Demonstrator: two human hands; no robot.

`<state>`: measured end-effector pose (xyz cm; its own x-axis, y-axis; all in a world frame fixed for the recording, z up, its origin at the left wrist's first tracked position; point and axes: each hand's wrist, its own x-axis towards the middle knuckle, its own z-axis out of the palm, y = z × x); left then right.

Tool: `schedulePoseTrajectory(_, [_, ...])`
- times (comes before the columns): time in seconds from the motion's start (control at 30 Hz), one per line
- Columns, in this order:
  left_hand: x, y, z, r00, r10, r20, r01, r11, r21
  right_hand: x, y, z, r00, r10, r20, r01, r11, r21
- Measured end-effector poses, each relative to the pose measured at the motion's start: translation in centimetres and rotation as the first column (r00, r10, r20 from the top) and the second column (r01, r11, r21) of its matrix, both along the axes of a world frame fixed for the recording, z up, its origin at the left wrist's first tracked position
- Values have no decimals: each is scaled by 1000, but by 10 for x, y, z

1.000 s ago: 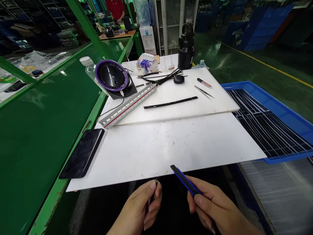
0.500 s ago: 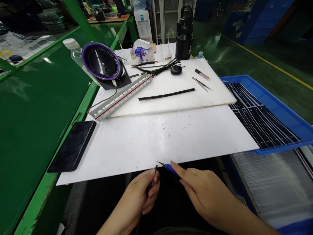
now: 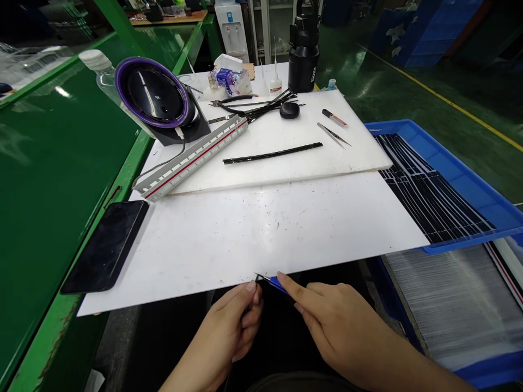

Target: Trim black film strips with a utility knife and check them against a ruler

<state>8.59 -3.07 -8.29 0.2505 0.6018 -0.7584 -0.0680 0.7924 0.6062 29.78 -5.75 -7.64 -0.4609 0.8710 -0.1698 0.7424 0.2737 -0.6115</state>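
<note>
Left hand (image 3: pixel 232 322) pinching black strip (image 3: pixel 257 278) by front edge of surface (image 3: pixel 212 239) | right hand (image 3: pixel 337 321) gripping blue knife (image 3: pixel 278 283), blade at strip's tip | black bottle (image 3: pixel 303 62): vertical lettering, unclear

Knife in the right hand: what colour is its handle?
The handle is blue where it shows, in the head view.

Your single view looks from your own head, forward and down across the flat white tabletop (image 3: pixel 204 234); your bare left hand (image 3: pixel 233 322) and bare right hand (image 3: pixel 337 316) appear close, low in frame; the glossy dark-green floor (image 3: pixel 408 103) lies farther off, where dimness may hide detail.
</note>
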Motion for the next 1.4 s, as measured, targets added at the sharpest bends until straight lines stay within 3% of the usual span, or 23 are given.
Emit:
schedulePoseTrajectory(0.4, [1, 0, 1, 1000, 5, -11, -6, 1000, -22, -4, 2, 2, 972, 82, 220, -93, 995, 42])
schedulePoseTrajectory(0.9, [1, 1, -2, 998, -22, -51, 22, 1000, 1, -11, -8, 3, 931, 45, 362, -110, 980, 163])
schedulePoseTrajectory(1.2, [-7, 6, -1, 996, -87, -23, 88, 996, 7, -9, -11, 3, 977, -34, 209, 15, 996, 92])
schedulePoseTrajectory(1.4, [-8, 7, 1, 994, -104, -24, 105, 994, 13, -9, -11, 1, 988, -37, 152, 25, 996, 84])
